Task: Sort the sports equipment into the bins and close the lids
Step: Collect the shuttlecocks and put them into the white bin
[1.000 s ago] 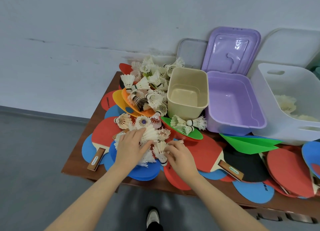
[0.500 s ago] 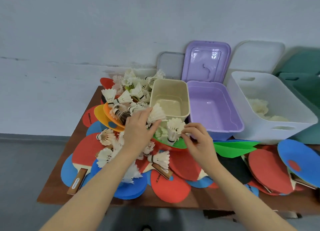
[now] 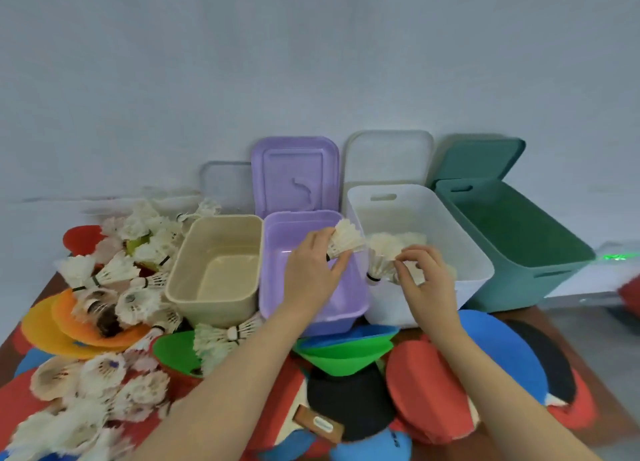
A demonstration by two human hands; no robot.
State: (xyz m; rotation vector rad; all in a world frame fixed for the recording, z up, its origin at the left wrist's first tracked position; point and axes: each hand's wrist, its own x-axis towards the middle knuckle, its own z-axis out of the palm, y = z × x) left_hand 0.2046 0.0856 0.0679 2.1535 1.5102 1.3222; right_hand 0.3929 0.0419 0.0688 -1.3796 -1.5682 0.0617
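Both hands have risen from the heap of shuttlecocks and travelled right, toward the bins, each now carrying a shuttlecock. The left hand is above the purple bin, thumb and fingers pinched shut on the cork end of a white shuttlecock whose feathers fan out over the rim shared with the white bin. The right hand hovers over the near part of the white bin, fingertips closed around the skirt of a second shuttlecock, cork end pointing down and left. More white feathers lie inside the white bin behind it. The beige bin at the left and the green bin at the right both stand open; four lids lean against the wall behind the row, among them the purple lid. Loose shuttlecocks are heaped on the left part of the table, some resting on orange discs, and two lie in a green cone in front of the beige bin. Red, blue and black paddles overlap across the near edge, under both forearms.
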